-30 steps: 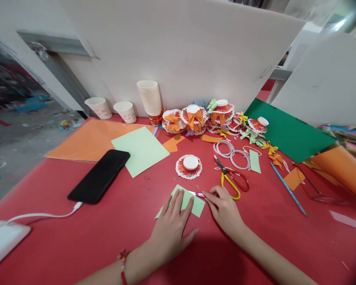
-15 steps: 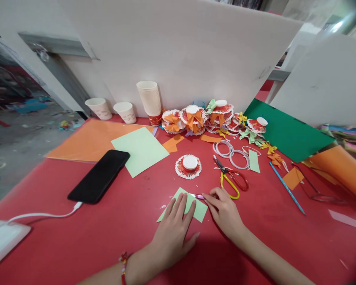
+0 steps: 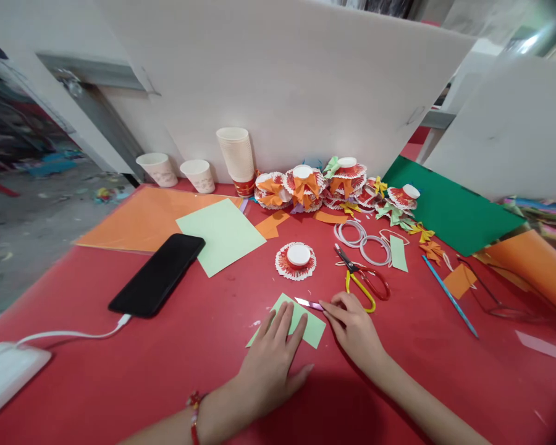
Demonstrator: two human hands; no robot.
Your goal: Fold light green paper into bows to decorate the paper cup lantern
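Note:
My left hand [image 3: 274, 355] lies with its fingers spread on a small piece of light green paper [image 3: 314, 332], pressing it on the red table [image 3: 176, 383]. Pinched in my right hand [image 3: 352, 324] is a craft knife [image 3: 311, 304] with a pink-purple handle, its blade pointing left just beyond the paper's upper edge. A red and white paper cup flower [image 3: 298, 258] sits beyond both hands. Close to my right hand, the scissors [image 3: 359, 278] with yellow and red handles lie partly open.
A black phone [image 3: 157, 275] on a white cable and a green sheet [image 3: 222, 238] lie left. At the back stand paper cups [image 3: 236, 157] and several decorated cup flowers [image 3: 304, 185]. Clear rings [image 3: 375, 250], a blue pencil [image 3: 450, 298] and glasses [image 3: 505, 309] are on the right.
The craft knife has come away from the paper's edge, so its blade now shows fully. My left hand stays on the paper. The whole view has shifted slightly.

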